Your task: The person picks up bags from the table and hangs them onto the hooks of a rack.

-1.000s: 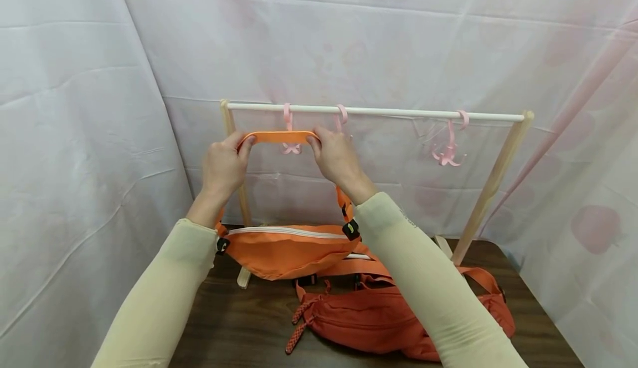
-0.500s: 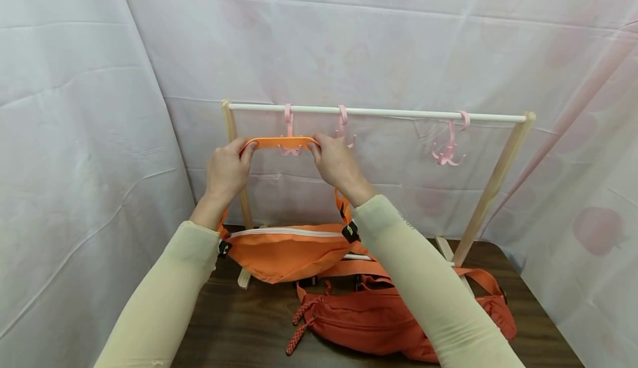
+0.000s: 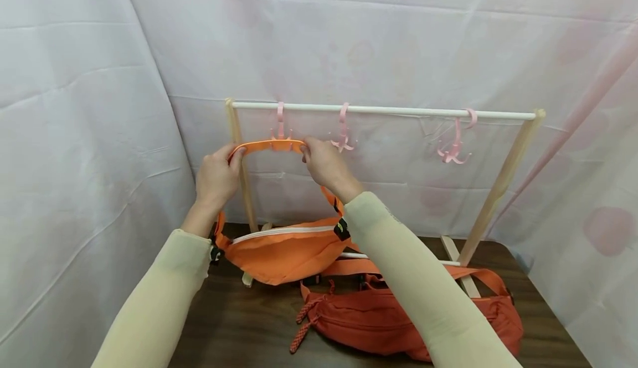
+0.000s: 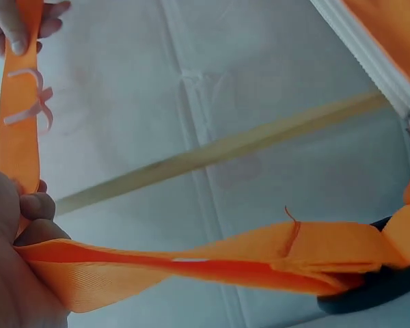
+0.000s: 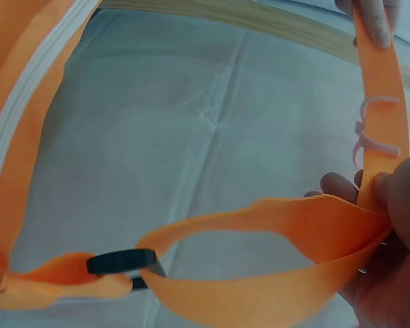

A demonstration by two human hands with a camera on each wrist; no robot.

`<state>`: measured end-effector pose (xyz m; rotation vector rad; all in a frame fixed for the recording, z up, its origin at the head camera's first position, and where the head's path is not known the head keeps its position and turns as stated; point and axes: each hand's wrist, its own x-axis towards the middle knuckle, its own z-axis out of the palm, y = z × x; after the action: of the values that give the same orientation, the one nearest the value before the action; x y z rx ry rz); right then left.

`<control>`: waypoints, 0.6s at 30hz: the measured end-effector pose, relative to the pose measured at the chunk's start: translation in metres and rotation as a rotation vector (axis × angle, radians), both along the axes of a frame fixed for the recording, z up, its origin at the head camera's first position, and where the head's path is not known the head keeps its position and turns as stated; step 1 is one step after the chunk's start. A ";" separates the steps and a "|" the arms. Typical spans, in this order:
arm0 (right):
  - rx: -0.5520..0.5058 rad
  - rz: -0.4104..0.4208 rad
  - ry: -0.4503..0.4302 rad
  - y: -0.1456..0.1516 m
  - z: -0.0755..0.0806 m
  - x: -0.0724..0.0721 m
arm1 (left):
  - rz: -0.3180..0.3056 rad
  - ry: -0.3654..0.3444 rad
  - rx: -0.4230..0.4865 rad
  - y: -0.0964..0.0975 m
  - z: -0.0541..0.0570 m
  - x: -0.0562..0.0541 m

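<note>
Between my two hands an orange strap point(image 3: 266, 145) is stretched, pinched by my left hand point(image 3: 217, 178) at one end and my right hand point(image 3: 326, 164) at the other. It belongs to an orange waist bag point(image 3: 291, 253) with a white zipper, which hangs below, tilted. The strap lies against the left pink claw hook point(image 3: 281, 119); prongs cross the strap point(image 4: 19, 154) in the left wrist view. In the right wrist view, the hook's prongs point(image 5: 380, 147) also curl over the strap's face. Black buckles point(image 3: 341, 229) join strap and bag.
A white rail point(image 3: 399, 111) on wooden posts point(image 3: 500, 188) carries two more pink hooks point(image 3: 344, 129) point(image 3: 454, 146). A rust-red waist bag point(image 3: 369, 321) lies on the dark wooden table point(image 3: 239, 323), partly behind my right sleeve. White cloth point(image 3: 349, 35) surrounds the table.
Both hands have moved slightly left and lowered the strap onto the left hook's prongs. The hanging bag has tilted, its right side higher. The head view has shifted a little.
</note>
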<state>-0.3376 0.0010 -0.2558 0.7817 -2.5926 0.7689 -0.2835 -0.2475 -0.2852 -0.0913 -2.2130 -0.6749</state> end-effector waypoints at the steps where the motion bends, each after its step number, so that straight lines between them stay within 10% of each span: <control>1: 0.008 0.002 -0.007 -0.001 0.000 -0.001 | 0.007 0.003 0.004 -0.001 0.000 0.001; 18: 0.123 -0.035 -0.113 0.001 -0.024 -0.012 | 0.024 -0.022 0.060 -0.001 -0.023 0.015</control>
<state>-0.3495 0.0019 -0.2799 0.7446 -2.7685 0.6666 -0.2686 -0.2481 -0.3083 -0.0270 -2.2100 -0.7314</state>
